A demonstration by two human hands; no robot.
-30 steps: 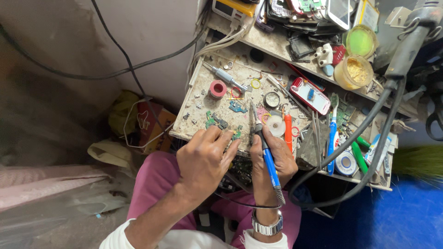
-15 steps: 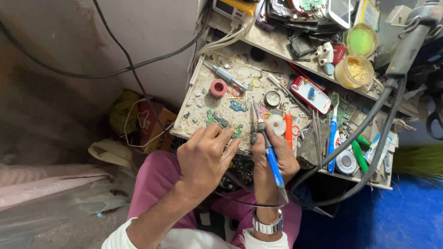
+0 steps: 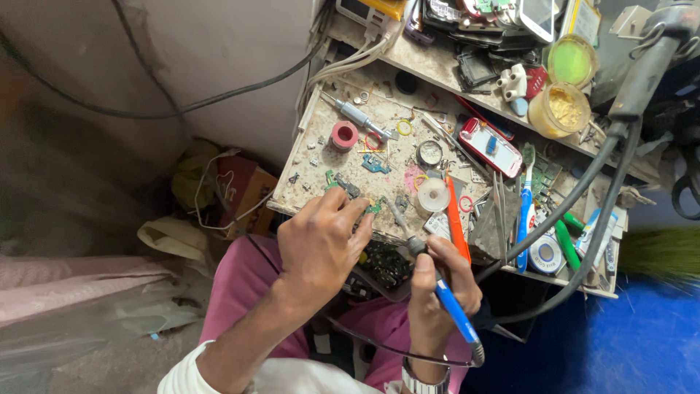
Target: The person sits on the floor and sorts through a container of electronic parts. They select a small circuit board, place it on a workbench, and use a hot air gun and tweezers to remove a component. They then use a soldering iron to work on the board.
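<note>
- While the work is being done at the near edge of the cluttered workbench [image 3: 321, 149], the left hand [image 3: 321, 244] is being pressed down with curled fingers on a small green circuit board [image 3: 373, 208], and the right hand [image 3: 437, 284] is being closed around a blue-handled soldering iron [image 3: 430, 281].
- Just beyond the iron's tip, a white tape roll [image 3: 432, 195] and an orange-handled tool [image 3: 456, 222] are being left lying; farther beyond the left hand, a pink tape roll [image 3: 344, 135] and a grey screwdriver [image 3: 357, 115] are being kept.
- To the right of the right hand, a blue toothbrush [image 3: 525, 219] and two thick grey cables [image 3: 583, 211] are being seen; the cables are crossing over that end of the bench.
- Most of the circuit board is being hidden under the left fingertips, so its shape cannot be made out fully.
- Whether the iron's tip is touching the board cannot be told.
- The iron is being held tilted, its metal tip pointing toward the left fingertips, its dark cord looping below both wrists.
</note>
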